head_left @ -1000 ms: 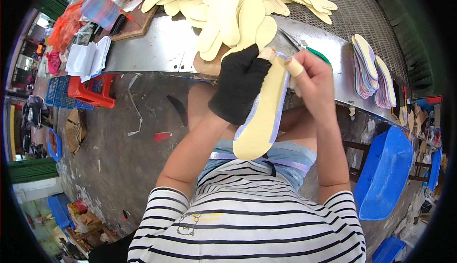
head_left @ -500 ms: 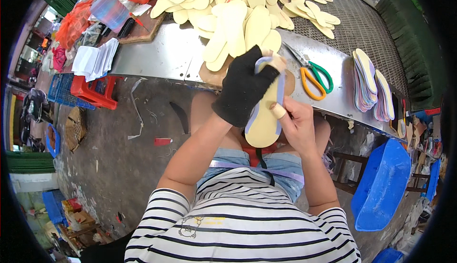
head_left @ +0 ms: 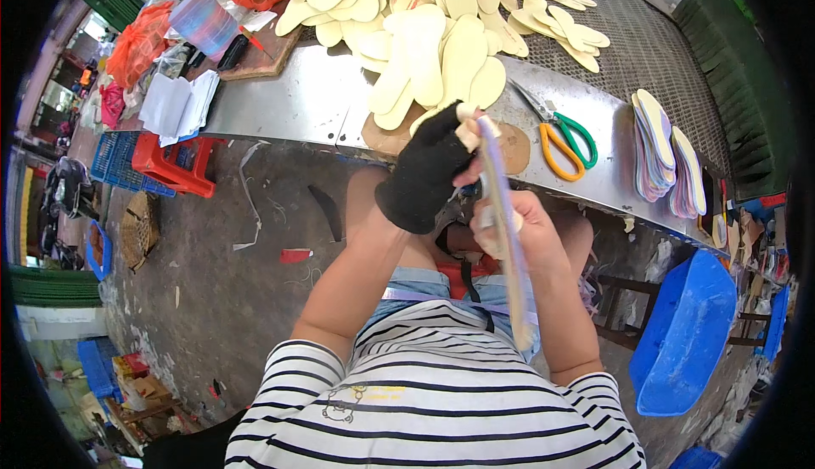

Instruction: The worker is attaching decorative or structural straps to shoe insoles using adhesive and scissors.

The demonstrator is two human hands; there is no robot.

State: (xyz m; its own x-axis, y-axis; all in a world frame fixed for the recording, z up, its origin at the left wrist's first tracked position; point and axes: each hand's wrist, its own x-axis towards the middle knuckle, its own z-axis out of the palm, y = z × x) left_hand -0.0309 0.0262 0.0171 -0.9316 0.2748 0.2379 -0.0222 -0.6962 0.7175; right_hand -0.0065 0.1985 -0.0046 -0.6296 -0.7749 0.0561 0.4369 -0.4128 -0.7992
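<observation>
Between my hands an insole (head_left: 509,248) is tilted on edge, its cream side and lilac rim showing as a narrow strip. My left hand (head_left: 435,168), in a black fingerless glove with tape on the fingertips, pinches its upper end. Closed around its middle is my right hand (head_left: 524,227), bare apart from finger tape; part of it lies behind the insole. Beyond my hands a heap of cream insoles (head_left: 416,53) covers the table edge. Scissors (head_left: 564,140) with one orange and one green handle lie to the right of the insole.
Stacked insoles (head_left: 652,146) stand at the table's right. Folded white papers (head_left: 178,104), a clear plastic tub (head_left: 204,23) and red mesh bags (head_left: 140,44) sit at the left. Below are a red stool (head_left: 174,163) and a blue basin (head_left: 686,333). The metal table edge (head_left: 280,121) runs before me.
The insole has turned from its cream face toward me to edge-on, its lower end swinging right and closer to my body. My left hand has dropped slightly.
</observation>
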